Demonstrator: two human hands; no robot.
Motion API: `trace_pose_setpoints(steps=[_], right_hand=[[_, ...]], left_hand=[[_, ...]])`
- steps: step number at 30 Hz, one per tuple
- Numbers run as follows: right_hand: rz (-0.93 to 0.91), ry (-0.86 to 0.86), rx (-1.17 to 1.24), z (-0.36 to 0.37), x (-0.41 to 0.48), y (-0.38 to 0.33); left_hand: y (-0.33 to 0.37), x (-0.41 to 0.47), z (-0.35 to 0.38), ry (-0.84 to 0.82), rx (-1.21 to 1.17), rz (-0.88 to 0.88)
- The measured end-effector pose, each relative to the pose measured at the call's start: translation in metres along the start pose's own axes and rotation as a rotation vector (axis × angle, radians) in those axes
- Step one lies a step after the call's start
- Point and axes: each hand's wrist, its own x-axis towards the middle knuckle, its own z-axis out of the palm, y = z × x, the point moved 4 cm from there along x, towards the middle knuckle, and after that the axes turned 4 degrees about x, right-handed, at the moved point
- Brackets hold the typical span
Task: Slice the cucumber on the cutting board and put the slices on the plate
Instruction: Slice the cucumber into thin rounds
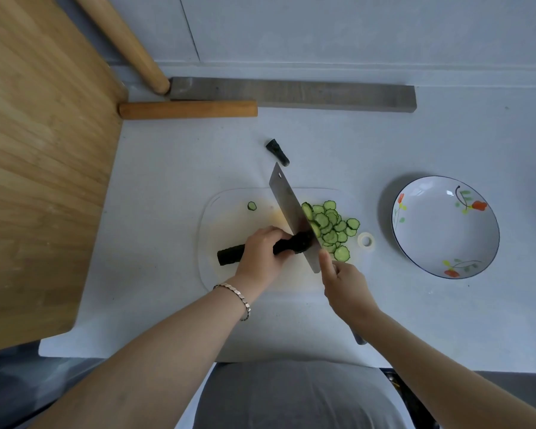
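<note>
Pinning fingers: the fingers (280, 235) of the left hand (262, 252) are curling over the cucumber (229, 257), clamping it down, knuckles just beside the blade.
Knife fingers: the right hand (344, 286) is wrapping round the handle of the knife (287, 205), its forefinger (325, 261) lying straight along the blade's heel; the handle is mostly hiding under the palm.
Cucumber: it is lying across the cutting board (226, 218) from nine to three o'clock, its uncut tail sticking out at nine o'clock of the left hand and its cut end meeting the blade.
Handling: it is looking firm, light, round and wet, so likely to roll; holding from above, close to the cut with fingertips tucked back, seems soundest.
Slices (331, 227): they are piling at three o'clock of the blade, a couple clinging to the steel; thin and damp, they are probably calling for scooping, not pinching singly.
Plate (440, 230): it is sitting at three o'clock of the board, well apart, carrying no slices.
Cut tip (277, 151): it is lying beyond the board at twelve o'clock.
</note>
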Motion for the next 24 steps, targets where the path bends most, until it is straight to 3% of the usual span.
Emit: trace_pose_setpoints(steps=[14,16,19,21,23,24], right_hand=[[0.153,-0.051,0.300,-0.004,0.005,0.010],[0.118,-0.037,0.244,-0.016,0.004,0.013],[-0.067,0.045,-0.078,-0.041,0.003,0.009],[-0.170,0.083,-0.252,-0.053,0.002,0.003],[-0.221,0.080,-0.387,-0.059,0.003,0.000],[-0.229,0.078,-0.445,-0.060,0.004,0.000]], left_hand=[[0.004,-0.001,-0.006,-0.075,0.041,0.017],[0.011,-0.002,-0.017,0.106,0.099,0.123],[0.038,-0.002,-0.043,0.435,0.095,0.337],[0.061,0.002,-0.052,0.363,0.153,0.571],[0.077,0.010,-0.046,0.086,0.347,0.734],[0.079,0.013,-0.039,-0.089,0.455,0.734]])
